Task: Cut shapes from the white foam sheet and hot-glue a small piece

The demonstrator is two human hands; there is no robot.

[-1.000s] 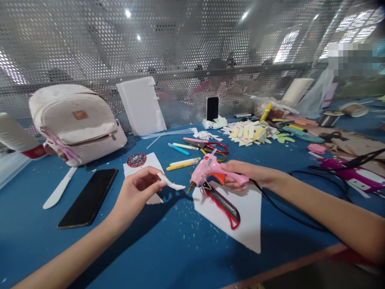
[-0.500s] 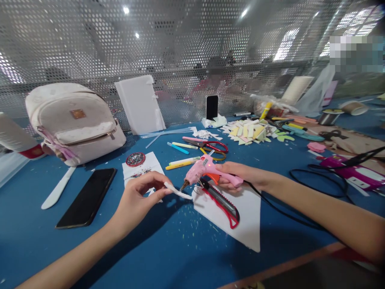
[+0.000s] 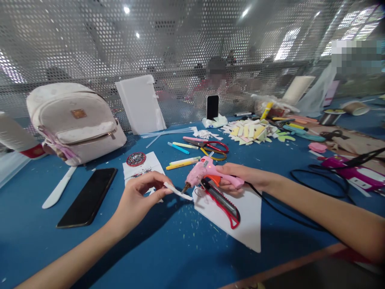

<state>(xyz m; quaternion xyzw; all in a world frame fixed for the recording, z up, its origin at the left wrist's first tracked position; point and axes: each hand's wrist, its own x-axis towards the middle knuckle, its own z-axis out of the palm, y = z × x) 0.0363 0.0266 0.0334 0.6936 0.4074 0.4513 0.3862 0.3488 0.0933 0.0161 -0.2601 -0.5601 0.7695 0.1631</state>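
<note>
The left hand (image 3: 144,196) covers part of the printed paper (image 3: 152,162), and its curled fingers hide the near end of a thin white strip (image 3: 178,191) pinched between thumb and index finger. The strip's free end points toward the right hand (image 3: 233,178), over the tabletop (image 3: 168,249). That hand's fingers are wrapped around the handle of a pink glue gun (image 3: 198,172); most of them are hidden behind it. The nozzle is at the strip's middle, but whether it touches, and whether any glue is there, I cannot tell. The gun also partly hides the top of the red and black utility knife (image 3: 224,202), which lies on a white sheet (image 3: 249,228). The backpack (image 3: 75,124) and phone (image 3: 87,196) are in plain view, while the paper cups (image 3: 15,136) are cut off at the left edge. Shapes behind the perforated screen (image 3: 180,48) are blurred.

Compared with 1.0 s ago, the gun is farther left and its nozzle, then just off the strip's free end, is over the strip. More print shows on the paper above the left hand.
</note>
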